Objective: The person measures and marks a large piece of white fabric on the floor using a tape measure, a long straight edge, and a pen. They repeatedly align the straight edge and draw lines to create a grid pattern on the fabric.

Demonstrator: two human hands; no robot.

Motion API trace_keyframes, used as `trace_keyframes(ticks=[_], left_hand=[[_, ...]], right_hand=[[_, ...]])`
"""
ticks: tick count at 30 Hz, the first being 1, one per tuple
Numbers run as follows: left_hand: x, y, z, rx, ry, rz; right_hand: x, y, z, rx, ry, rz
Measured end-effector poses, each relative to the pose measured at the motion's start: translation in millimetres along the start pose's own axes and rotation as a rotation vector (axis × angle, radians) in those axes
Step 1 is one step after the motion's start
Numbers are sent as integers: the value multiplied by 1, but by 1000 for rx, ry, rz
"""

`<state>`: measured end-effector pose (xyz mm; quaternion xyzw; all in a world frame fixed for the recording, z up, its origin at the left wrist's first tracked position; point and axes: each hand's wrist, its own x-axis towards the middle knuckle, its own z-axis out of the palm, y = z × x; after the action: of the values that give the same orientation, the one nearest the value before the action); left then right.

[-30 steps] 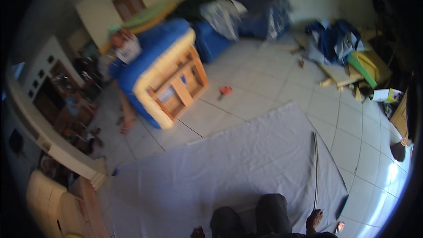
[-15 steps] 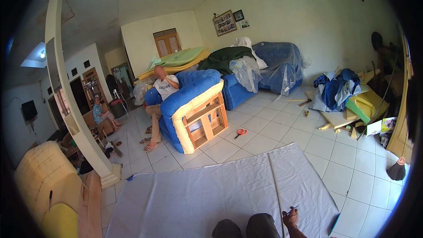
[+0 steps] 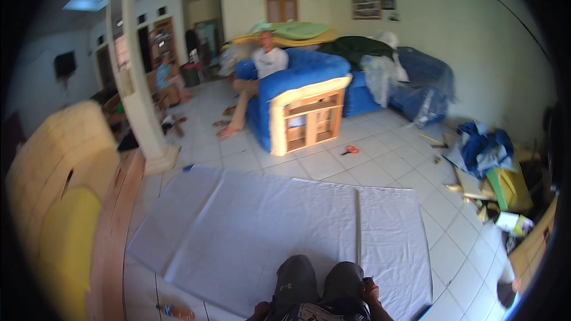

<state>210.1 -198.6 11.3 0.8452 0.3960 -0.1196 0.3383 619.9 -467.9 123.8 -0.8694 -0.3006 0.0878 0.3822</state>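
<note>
A wide sheet of pale grey-lilac fabric [image 3: 267,220] lies over the floor tiles in front of my knees. Across its right part runs a long thin straight stick [image 3: 358,226]. My right hand [image 3: 370,291] is closed beside my right knee, near the stick's near end; a small dark thing shows at its fingers, too blurred to name. Low beside my left knee is my left hand [image 3: 260,310], cut by the lower edge, its fingers not clear.
Orange-handled scissors [image 3: 351,150] lie beyond the fabric. A blue armchair with a bare wooden frame [image 3: 312,122] stands there, a seated person [image 3: 269,62] behind it. Foam and blue cloth scraps [image 3: 485,151] are heaped right. A bottle [image 3: 177,311] lies lower left, near a foam-covered seat [image 3: 65,137].
My view has swung left and down. My right hand has drawn back from the fabric beside the stick to my knee. My left hand has come into view.
</note>
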Motion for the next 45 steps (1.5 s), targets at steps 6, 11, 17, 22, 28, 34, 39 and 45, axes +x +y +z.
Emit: trace_keyframes(ticks=[6, 11, 17, 22, 28, 34, 39, 45], left_hand=[[-46, 36, 19, -559, 420, -863], [-98, 42, 3, -533, 354, -903], [-118, 45, 7, -481, 304, -819], [-117, 50, 12, -486, 328, -808], [-95, 18, 21, -595, 410, -802], [-84, 57, -67, -891, 907, -512], [-103, 165, -162, -1030, 870, -194], [-93, 230, -137, -143, 923, 245]], right_hand=[[-9, -7, -4, -177, -31, 35], [34, -2, -29, -255, -255, -204], [60, -18, -10, -492, -299, -189], [41, -6, -5, -363, -158, -31], [47, -37, -14, -417, -222, 0], [40, -163, 28, -34, -139, -557], [27, -238, 56, 65, -343, -602], [22, -197, 40, -145, -262, -459]])
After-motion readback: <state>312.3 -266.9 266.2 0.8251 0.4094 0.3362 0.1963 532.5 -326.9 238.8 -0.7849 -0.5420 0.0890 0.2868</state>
